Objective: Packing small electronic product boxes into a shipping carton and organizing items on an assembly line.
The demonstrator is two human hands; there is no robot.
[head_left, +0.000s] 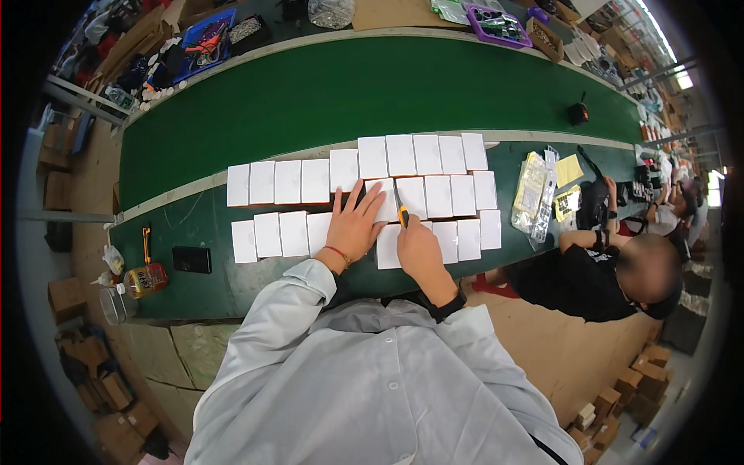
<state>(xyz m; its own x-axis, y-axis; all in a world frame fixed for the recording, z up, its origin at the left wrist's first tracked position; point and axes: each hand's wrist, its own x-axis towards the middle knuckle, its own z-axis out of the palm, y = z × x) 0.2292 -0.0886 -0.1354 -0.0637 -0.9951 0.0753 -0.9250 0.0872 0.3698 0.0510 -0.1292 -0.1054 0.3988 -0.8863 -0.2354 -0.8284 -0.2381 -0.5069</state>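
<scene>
Small white boxes [288,182] stand in uneven rows on the green table, some showing orange lower sides. My left hand [353,229] lies over the middle of the rows with its fingers stretched out, pressing on the box tops. In my right hand [419,252] is a yellow and black utility knife [403,215], its tip at the edge of a white box [381,195] beside my left fingertips. My hands and the knife partly cover the boxes under them.
A black phone [191,260], an orange cutter [146,246] and a bottle [146,280] lie at the left. Plastic-wrapped packs [530,194] and yellow papers [569,170] are at the right, near a seated person [597,271]. A green conveyor belt [372,85] runs behind, holding a black object [578,114].
</scene>
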